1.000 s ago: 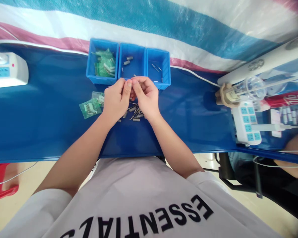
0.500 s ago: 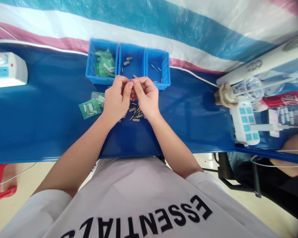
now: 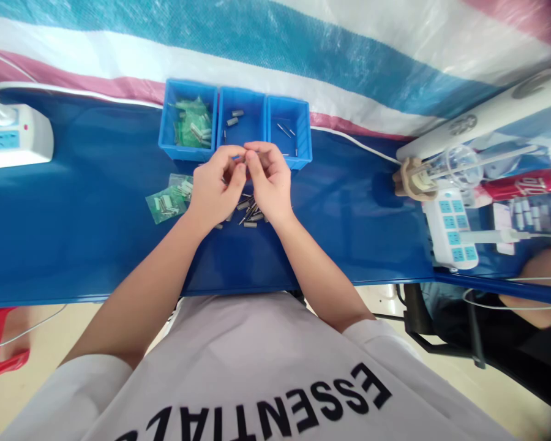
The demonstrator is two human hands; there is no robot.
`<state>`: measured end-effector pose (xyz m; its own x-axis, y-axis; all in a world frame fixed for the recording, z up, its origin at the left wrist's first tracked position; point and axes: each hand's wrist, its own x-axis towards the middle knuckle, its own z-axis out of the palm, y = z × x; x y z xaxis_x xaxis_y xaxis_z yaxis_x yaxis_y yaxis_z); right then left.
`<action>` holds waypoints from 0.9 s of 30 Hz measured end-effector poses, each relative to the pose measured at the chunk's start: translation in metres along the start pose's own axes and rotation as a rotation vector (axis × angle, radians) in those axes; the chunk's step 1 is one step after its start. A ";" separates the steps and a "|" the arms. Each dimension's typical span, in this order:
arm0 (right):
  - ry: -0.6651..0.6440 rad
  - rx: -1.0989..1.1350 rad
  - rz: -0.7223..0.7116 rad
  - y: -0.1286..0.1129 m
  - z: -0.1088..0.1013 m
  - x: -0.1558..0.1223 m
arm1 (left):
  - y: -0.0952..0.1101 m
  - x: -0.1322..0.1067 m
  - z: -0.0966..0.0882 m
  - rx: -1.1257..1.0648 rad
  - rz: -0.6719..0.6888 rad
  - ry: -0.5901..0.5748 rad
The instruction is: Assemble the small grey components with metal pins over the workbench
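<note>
So on your far left there's a white power strip (image 3: 39,138) on the blue table (image 3: 96,245), and below it a bit of a red stool (image 3: 2,361) pokes in past the edge. Next come two little green-tinted bags (image 3: 165,205) of metal bits, lying just beside your left hand (image 3: 215,190). Behind them sits the left bin (image 3: 188,152), with more green bagging in it. Your left thumb and fingers are curled in and meet the fingertips of your right hand (image 3: 273,187), right in front of the middle bin (image 3: 253,122), which has a few grey cylinders (image 3: 232,122) inside. Both hands look pinched, but I can't tell what, if anything, is between them. The loose metal parts (image 3: 250,225) are piled on the table under and between your hands. The right bin (image 3: 305,138) has some thin pins (image 3: 283,130). Well apart on the right: another power strip (image 3: 445,236), a clear cup (image 3: 463,164) and a red can (image 3: 518,185).
</note>
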<state>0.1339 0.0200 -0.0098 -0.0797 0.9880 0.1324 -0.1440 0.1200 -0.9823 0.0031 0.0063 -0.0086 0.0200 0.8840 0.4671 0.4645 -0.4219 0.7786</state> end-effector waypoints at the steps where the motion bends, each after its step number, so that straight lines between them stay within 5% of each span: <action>1: 0.019 0.018 -0.004 0.002 -0.001 0.002 | 0.001 -0.001 0.001 0.006 0.007 -0.028; 4: 0.065 -0.003 0.012 0.006 -0.005 0.007 | 0.001 -0.003 0.003 0.017 0.004 -0.069; 19: -0.009 -0.044 0.047 0.002 0.003 0.000 | -0.005 0.001 -0.001 0.064 -0.049 0.117; 27: 0.092 -0.030 0.045 0.009 -0.002 0.006 | -0.004 -0.002 0.002 0.025 -0.031 -0.013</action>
<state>0.1337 0.0269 -0.0176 0.0059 0.9971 0.0765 -0.1124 0.0766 -0.9907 0.0032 0.0068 -0.0131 0.0172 0.8992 0.4371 0.4867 -0.3894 0.7820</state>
